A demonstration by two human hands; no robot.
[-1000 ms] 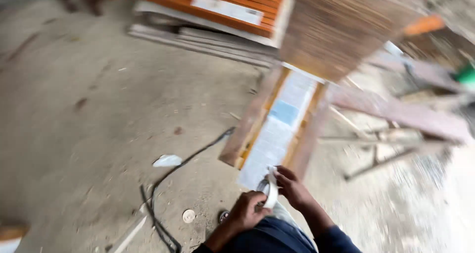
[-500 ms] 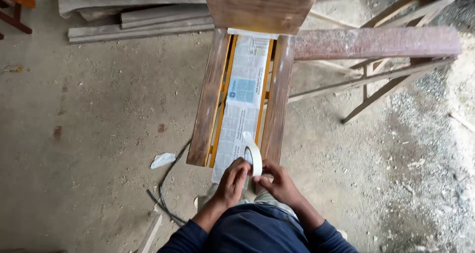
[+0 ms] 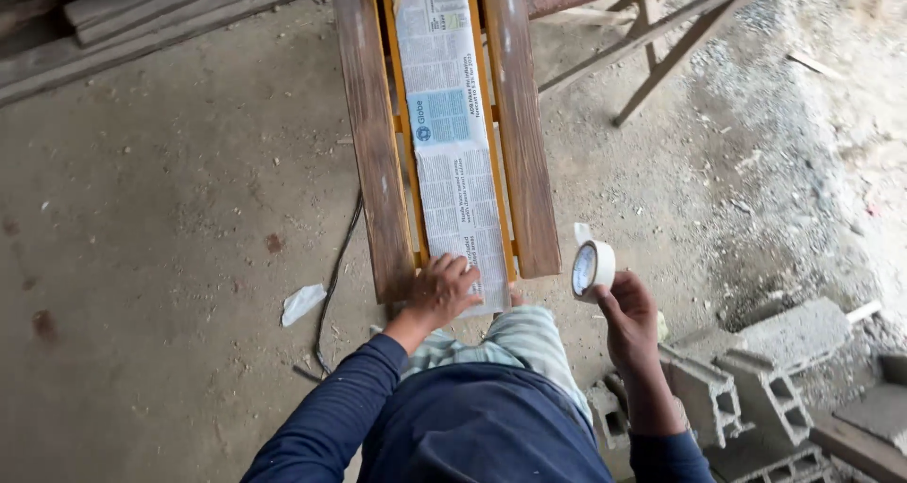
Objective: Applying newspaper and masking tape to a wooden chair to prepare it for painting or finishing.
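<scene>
Weathered brown wood makes up a long frame [image 3: 373,133], seen from above in the head view, the only view w/ the present moment. A strip of newspaper [image 3: 452,133] is laid lengthwise down the middle, between two orange rails [image 3: 404,133], and runs from the far end to the near end. The left hand [image 3: 440,289] is pressed flat, fingers spread, on the near end of the paper and the frame edge, clamped on nothing. The right hand [image 3: 628,313] is held apart, off to the right of the frame, and is closed around a roll of white tape [image 3: 592,269] raised on edge, w/ a short loose tab seen at the top. Judged from this: the paper is already laid and lined up; a pale band is seen across the far end, perhaps tape, though that can't be told for sure; no tape is seen at the near end, so fixing there appears left to do. Around: a dark cable [image 3: 335,275] is trailed on the concrete floor [image 3: 170,256] left of the frame, beside a white scrap [image 3: 303,302]; planks [image 3: 161,15] are stacked top left; grey hollow blocks [image 3: 746,388] are piled close by the right arm; thin wooden legs [image 3: 661,58] are crossed top right. Nothing is seen between the roll and the paper end.
</scene>
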